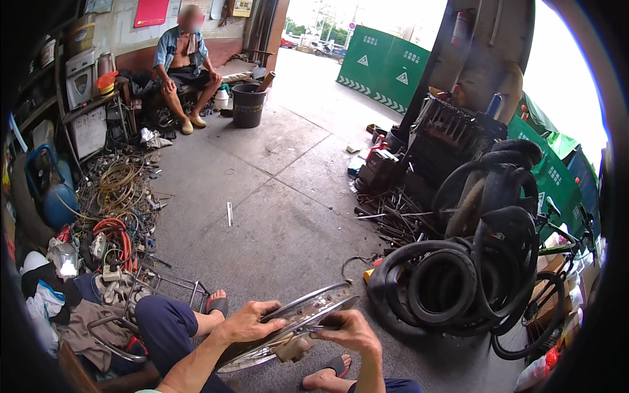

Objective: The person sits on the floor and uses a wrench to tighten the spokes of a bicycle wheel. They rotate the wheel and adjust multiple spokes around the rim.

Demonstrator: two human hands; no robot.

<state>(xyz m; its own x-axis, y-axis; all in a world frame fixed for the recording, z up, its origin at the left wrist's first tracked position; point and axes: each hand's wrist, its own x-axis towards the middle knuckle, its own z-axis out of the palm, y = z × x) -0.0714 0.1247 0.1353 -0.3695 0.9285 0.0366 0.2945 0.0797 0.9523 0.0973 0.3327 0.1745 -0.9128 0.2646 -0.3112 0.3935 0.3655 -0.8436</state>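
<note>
A worn metal wheel rim [319,308] with small holes along its inner band is held tilted in front of me, above my lap. My left hand [252,321] grips its left side, fingers bent over the edge. At the lower right, my right hand [354,333] is closed on the rim, its fingertips partly hidden. A dull brown block-like metal part [295,348], perhaps the hub, hangs just under the right fingers. Thin bright spokes or edges [252,360] show below the left forearm.
Black tyres [443,283] and a bicycle [557,288] crowd the right, beside scattered metal rods [403,213]. Tangled cables and hoses [118,187] line the left. A metal-tube frame [173,285] stands by my left leg. Farther back, a person [187,65] sits near a black bucket [249,106].
</note>
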